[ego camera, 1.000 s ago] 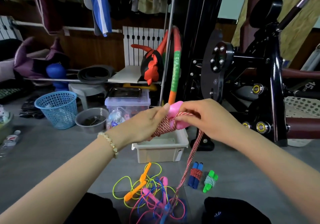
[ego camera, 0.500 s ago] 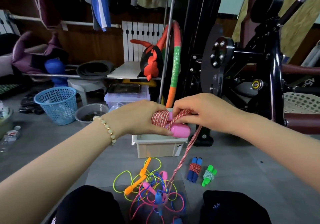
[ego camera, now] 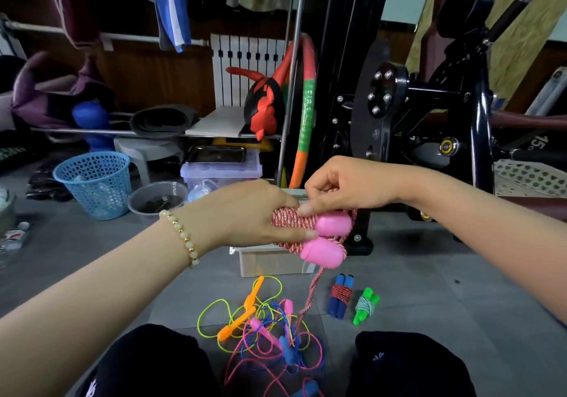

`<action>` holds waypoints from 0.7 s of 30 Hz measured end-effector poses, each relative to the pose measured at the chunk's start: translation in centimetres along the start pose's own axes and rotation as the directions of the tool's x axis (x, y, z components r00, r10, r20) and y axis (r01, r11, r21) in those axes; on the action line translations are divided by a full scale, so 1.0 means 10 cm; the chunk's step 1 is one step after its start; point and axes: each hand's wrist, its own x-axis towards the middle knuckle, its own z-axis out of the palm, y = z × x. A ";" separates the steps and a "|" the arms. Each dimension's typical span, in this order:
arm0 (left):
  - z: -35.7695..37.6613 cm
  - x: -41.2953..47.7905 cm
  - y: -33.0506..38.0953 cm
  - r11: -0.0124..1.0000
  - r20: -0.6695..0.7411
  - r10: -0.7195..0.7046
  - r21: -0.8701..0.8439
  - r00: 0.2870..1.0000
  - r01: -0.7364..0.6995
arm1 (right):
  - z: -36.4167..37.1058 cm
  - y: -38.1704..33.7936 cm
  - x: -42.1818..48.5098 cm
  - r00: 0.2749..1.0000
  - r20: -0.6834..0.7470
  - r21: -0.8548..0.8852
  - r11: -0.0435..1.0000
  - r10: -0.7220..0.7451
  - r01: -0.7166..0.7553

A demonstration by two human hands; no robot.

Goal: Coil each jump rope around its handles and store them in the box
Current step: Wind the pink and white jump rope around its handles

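Jump rope (ego camera: pixel 294 221) in red-and-white braid, being wound round its two pink handles (ego camera: pixel 325 243), hovering just above the box (ego camera: pixel 267 261). Gripping handles and coil with the left hand (ego camera: pixel 245 215); pinching the running strand against the coil with the right hand (ego camera: pixel 346 188). Trailing a long tail down to the floor (ego camera: pixel 429 289), so judging this coil only partly done. Lying coiled beside the box, not yet stored: a blue-handled bundle (ego camera: pixel 339 300) and a green-handled bundle (ego camera: pixel 365 306). Waiting uncoiled in a tangle (ego camera: pixel 267 326) of yellow, pink and blue cords. Hiding most of the box's inside behind the hands. Reading only "15" (ego camera: pixel 541 145) on the black machine at far right; finding the small logos on the dark trousers illegible.
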 end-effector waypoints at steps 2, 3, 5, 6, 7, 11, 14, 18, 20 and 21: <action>0.01 -0.01 0.04 0.999 -0.015 0.038 0.005 0.999 -0.038 | 0.01 0.03 0.01 0.998 0.053 0.096 0.995 0.024 -0.029; 0.01 -0.02 0.06 0.999 -0.018 0.046 -0.010 0.999 -0.046 | 0.02 0.08 0.02 0.996 0.088 0.155 0.987 0.032 -0.045; 0.02 -0.03 0.05 0.996 -0.026 0.045 -0.079 0.999 -0.046 | 0.05 0.15 0.01 0.991 0.112 0.251 0.963 0.070 -0.096; 0.03 -0.04 0.04 0.990 -0.029 0.043 -0.136 0.999 -0.046 | 0.07 0.20 0.01 0.991 0.095 0.275 0.954 0.099 -0.122; 0.05 -0.05 0.04 0.978 -0.031 0.040 -0.206 0.999 -0.045 | 0.10 0.26 0.02 0.992 0.046 0.276 0.952 0.120 -0.128; 0.13 -0.05 0.01 0.851 -0.028 -0.085 -0.523 0.996 0.058 | 0.23 0.51 0.09 0.922 -0.370 0.277 0.961 0.114 -0.008; 0.17 -0.04 -0.02 0.710 -0.010 -0.218 -0.687 0.976 0.152 | 0.30 0.51 0.03 0.827 -0.488 0.604 0.792 0.278 0.090; 0.22 -0.02 -0.05 0.555 0.070 -0.331 -0.792 0.941 0.254 | 0.51 0.50 0.00 0.903 -0.374 0.749 0.643 0.210 0.161; 0.24 0.00 -0.02 0.509 0.125 -0.309 -0.815 0.943 0.275 | 0.63 0.50 0.03 0.941 -0.308 0.793 0.583 0.136 0.176; 0.26 0.01 -0.01 0.493 0.153 -0.286 -0.823 0.946 0.282 | 0.71 0.50 0.05 0.954 -0.282 0.814 0.553 0.106 0.180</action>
